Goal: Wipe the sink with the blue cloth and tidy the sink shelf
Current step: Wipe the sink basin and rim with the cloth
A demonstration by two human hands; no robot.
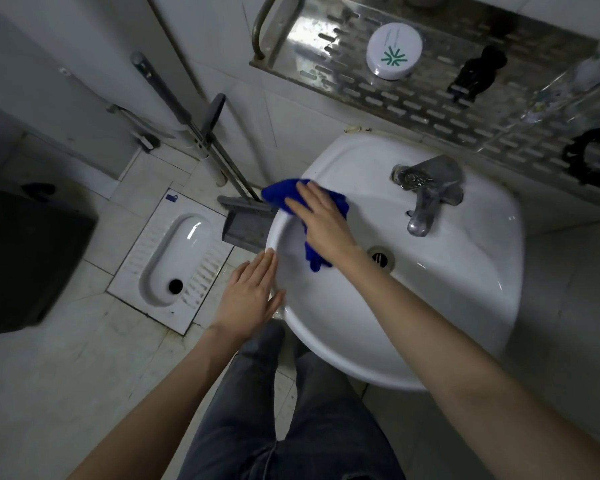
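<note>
The white sink (pixel 465 271) hangs on the wall with a metal tap (pixel 426 192) at its back and a drain (pixel 381 257) in the bowl. My right hand (pixel 321 220) presses flat on the blue cloth (pixel 281 194) at the sink's upper left rim; part of the cloth hangs into the bowl. My left hand (pixel 252 296) rests open with fingers spread on the sink's left edge. Above, the perforated metal shelf (pixel 413 105) carries a round white container (pixel 394 50), a black razor-like object (pixel 475 72) and a black ring-shaped item (pixel 593 155).
A squat toilet (pixel 175 258) is set in the floor at left. A grey dustpan (pixel 245 223) and long-handled tools (pixel 201 133) lean beside the sink. A dark bin (pixel 25 258) stands at far left. My legs in grey trousers (pixel 291 427) are below the sink.
</note>
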